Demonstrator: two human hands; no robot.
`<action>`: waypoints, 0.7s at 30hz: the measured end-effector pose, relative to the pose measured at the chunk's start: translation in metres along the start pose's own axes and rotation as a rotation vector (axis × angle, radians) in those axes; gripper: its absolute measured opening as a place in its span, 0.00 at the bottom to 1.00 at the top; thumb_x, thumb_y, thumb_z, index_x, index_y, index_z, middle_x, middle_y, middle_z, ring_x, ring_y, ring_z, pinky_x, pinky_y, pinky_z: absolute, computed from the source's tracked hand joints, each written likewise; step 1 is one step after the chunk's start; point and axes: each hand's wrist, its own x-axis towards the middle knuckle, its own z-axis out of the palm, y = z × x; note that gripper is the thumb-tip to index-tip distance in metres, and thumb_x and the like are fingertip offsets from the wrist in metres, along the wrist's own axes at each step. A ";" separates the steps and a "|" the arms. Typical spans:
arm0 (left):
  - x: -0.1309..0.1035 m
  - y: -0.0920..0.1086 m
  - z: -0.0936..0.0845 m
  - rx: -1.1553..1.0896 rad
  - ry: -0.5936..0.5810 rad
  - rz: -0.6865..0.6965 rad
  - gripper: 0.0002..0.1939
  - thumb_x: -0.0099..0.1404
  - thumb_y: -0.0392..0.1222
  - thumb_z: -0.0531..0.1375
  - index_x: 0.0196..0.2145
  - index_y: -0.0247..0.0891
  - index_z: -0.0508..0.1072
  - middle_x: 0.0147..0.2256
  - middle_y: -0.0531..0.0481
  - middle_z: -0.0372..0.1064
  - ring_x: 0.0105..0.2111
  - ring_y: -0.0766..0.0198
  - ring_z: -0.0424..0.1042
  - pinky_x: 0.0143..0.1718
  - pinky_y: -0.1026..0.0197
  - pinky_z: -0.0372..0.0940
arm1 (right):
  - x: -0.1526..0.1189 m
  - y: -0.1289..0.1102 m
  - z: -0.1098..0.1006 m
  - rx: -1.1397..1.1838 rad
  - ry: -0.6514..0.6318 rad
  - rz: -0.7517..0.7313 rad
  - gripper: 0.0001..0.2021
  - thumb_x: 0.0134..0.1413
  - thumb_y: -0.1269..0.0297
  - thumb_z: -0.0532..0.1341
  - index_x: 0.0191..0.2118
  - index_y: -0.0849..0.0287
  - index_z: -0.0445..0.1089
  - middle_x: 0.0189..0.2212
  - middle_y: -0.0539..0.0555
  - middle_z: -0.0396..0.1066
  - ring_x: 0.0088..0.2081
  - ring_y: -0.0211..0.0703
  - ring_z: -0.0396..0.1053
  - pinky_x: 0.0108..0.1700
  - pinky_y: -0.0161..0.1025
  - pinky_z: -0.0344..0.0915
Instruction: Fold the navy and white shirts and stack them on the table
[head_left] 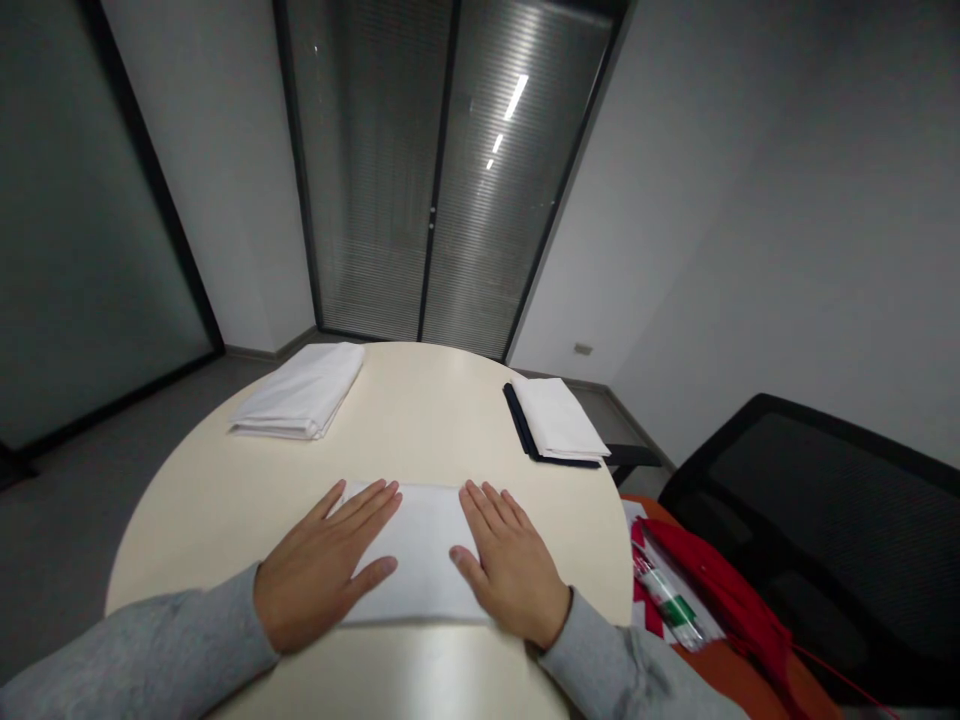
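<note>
A white folded cloth (424, 560) lies flat on the round cream table (420, 410), close to me. My left hand (330, 565) rests palm down over its left side, fingers stretched out and thumb apart. On the right side, my right hand (510, 565) lies flat in the same way, its fingertips near the cloth's far right corner. Neither hand grips anything. The cloth's side edges are partly hidden under my hands.
At the table's far left is a folded white cloth stack (304, 390). A white folded cloth (562, 418) on a dark folded cloth (529, 430) lies far right. To the right stands a black mesh chair (825, 540), with a red bag (712, 575) and a plastic-wrapped item (675, 605) on its seat.
</note>
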 end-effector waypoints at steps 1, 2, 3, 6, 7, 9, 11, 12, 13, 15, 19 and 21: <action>-0.001 -0.002 -0.001 -0.004 -0.015 -0.002 0.33 0.76 0.59 0.53 0.74 0.50 0.57 0.72 0.49 0.53 0.72 0.50 0.54 0.75 0.40 0.41 | 0.004 0.000 -0.006 0.007 -0.017 0.001 0.34 0.70 0.53 0.57 0.74 0.63 0.53 0.74 0.62 0.53 0.73 0.61 0.51 0.73 0.61 0.48; -0.002 -0.003 -0.002 -0.003 -0.028 -0.002 0.33 0.76 0.59 0.53 0.73 0.50 0.57 0.72 0.49 0.53 0.72 0.49 0.54 0.74 0.40 0.43 | 0.010 0.001 -0.013 0.013 -0.043 -0.001 0.33 0.69 0.51 0.58 0.72 0.63 0.56 0.72 0.63 0.56 0.71 0.62 0.55 0.71 0.61 0.51; -0.002 -0.004 -0.001 0.002 -0.036 0.001 0.33 0.76 0.60 0.53 0.73 0.49 0.58 0.72 0.49 0.52 0.72 0.49 0.54 0.74 0.40 0.45 | 0.019 0.002 -0.021 0.021 -0.080 -0.004 0.32 0.68 0.49 0.59 0.69 0.62 0.62 0.69 0.64 0.62 0.68 0.63 0.61 0.68 0.60 0.56; -0.003 -0.006 0.007 0.046 -0.002 0.021 0.34 0.75 0.60 0.53 0.73 0.47 0.58 0.73 0.48 0.52 0.72 0.47 0.55 0.72 0.40 0.51 | 0.057 0.004 -0.043 0.063 -0.270 -0.056 0.25 0.65 0.42 0.61 0.51 0.60 0.76 0.50 0.62 0.79 0.51 0.57 0.75 0.53 0.50 0.68; -0.004 -0.008 0.011 0.066 0.028 0.038 0.34 0.75 0.59 0.54 0.73 0.47 0.58 0.72 0.47 0.53 0.71 0.47 0.56 0.71 0.40 0.53 | 0.072 0.004 -0.047 0.081 -0.356 -0.093 0.24 0.63 0.41 0.62 0.47 0.59 0.78 0.46 0.60 0.80 0.47 0.55 0.76 0.50 0.46 0.69; -0.006 -0.013 0.018 0.111 0.111 0.092 0.35 0.75 0.59 0.55 0.74 0.47 0.56 0.72 0.48 0.54 0.70 0.48 0.59 0.69 0.43 0.59 | 0.101 0.004 -0.051 0.106 -0.503 -0.135 0.25 0.58 0.41 0.68 0.48 0.59 0.77 0.46 0.60 0.80 0.46 0.53 0.77 0.47 0.42 0.69; -0.007 -0.019 0.024 0.152 0.217 0.162 0.37 0.74 0.58 0.57 0.75 0.49 0.53 0.71 0.48 0.56 0.68 0.50 0.62 0.65 0.47 0.65 | 0.124 0.003 -0.050 0.149 -0.637 -0.095 0.31 0.49 0.41 0.73 0.52 0.60 0.76 0.47 0.59 0.80 0.47 0.53 0.77 0.46 0.41 0.70; -0.007 -0.022 0.027 0.168 0.269 0.194 0.38 0.74 0.57 0.58 0.75 0.50 0.52 0.71 0.49 0.56 0.68 0.50 0.64 0.63 0.49 0.68 | 0.132 0.002 -0.048 0.187 -0.721 -0.057 0.33 0.45 0.41 0.75 0.51 0.60 0.76 0.46 0.58 0.80 0.46 0.52 0.77 0.45 0.41 0.71; -0.007 -0.026 0.029 0.181 0.311 0.219 0.39 0.73 0.57 0.59 0.75 0.51 0.51 0.72 0.50 0.55 0.67 0.51 0.65 0.62 0.51 0.69 | 0.137 0.002 -0.047 0.240 -0.817 -0.014 0.33 0.41 0.41 0.76 0.48 0.59 0.77 0.43 0.56 0.80 0.44 0.52 0.78 0.43 0.40 0.72; -0.005 -0.033 0.033 0.181 0.365 0.246 0.40 0.71 0.56 0.61 0.75 0.54 0.50 0.72 0.51 0.54 0.66 0.51 0.66 0.60 0.52 0.72 | 0.140 0.002 -0.047 0.367 -0.987 0.062 0.30 0.32 0.42 0.79 0.39 0.57 0.77 0.36 0.50 0.80 0.40 0.50 0.79 0.41 0.39 0.73; 0.000 -0.047 0.044 0.053 0.424 0.197 0.38 0.72 0.54 0.60 0.75 0.58 0.51 0.73 0.52 0.51 0.67 0.48 0.64 0.58 0.48 0.73 | 0.123 0.010 -0.055 0.630 -0.976 0.165 0.28 0.24 0.48 0.81 0.35 0.52 0.76 0.31 0.44 0.78 0.35 0.46 0.77 0.37 0.37 0.74; 0.002 -0.053 0.050 -0.074 0.474 0.079 0.35 0.74 0.54 0.56 0.75 0.59 0.50 0.74 0.52 0.50 0.69 0.47 0.61 0.58 0.46 0.73 | 0.108 0.021 -0.061 0.748 -0.854 0.202 0.27 0.26 0.50 0.81 0.36 0.52 0.76 0.33 0.45 0.78 0.35 0.45 0.76 0.35 0.37 0.73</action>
